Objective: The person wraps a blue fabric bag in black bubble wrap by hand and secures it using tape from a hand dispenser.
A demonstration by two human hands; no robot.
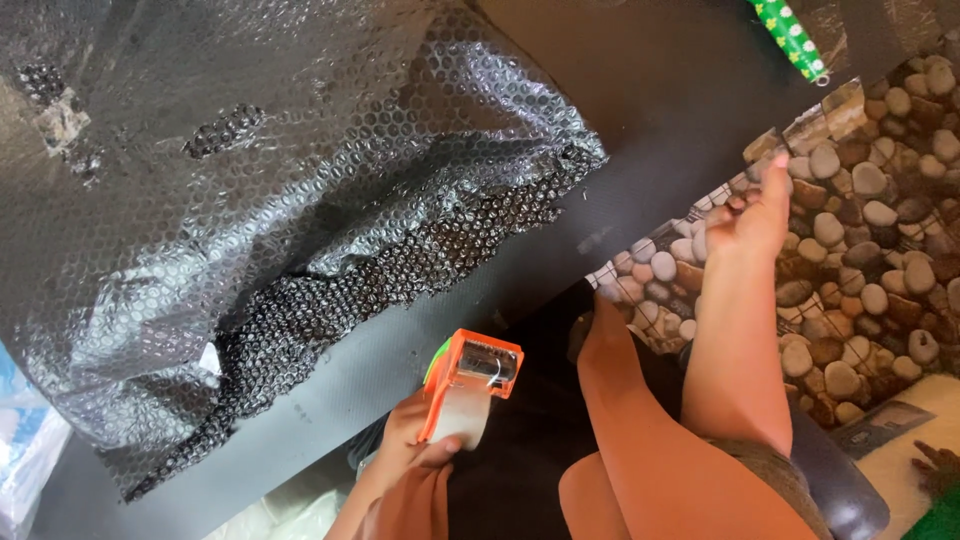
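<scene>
Orange plastic fills my left hand (415, 445): I have the tape dispenser (468, 385) gripped by its handle, fingers curled tight around it and thumb pressed across the front, with the roll of pale tape sitting under my palm. It sits at about six o'clock in my view, its clear blade guard pointing up toward twelve.

My right hand (752, 215) is out at about three o'clock, arm stretched away from me. Its fingers are drawn together at the tips, pinching the end of a strip of clear tape (768, 148) just off the edge of the black board (650, 110). The tape is thin and hard to follow past my fingertips.

Black bubble wrap (300, 190) covers most of the upper left, from nine to twelve o'clock. It is shiny, creased and bunched, folded over the board, with a loose ragged edge running down toward seven o'clock and a pointed corner at about one o'clock.

Beyond the board's lower edge, which slants from seven up to two o'clock, lies the pebble-patterned floor (880, 260), open from two to four o'clock around my right hand. My legs (690, 440) take up the space from five to four. A green spotted stick (790, 35) pokes in at one o'clock, and a clear plastic bag (25, 440) lies at eight o'clock.
</scene>
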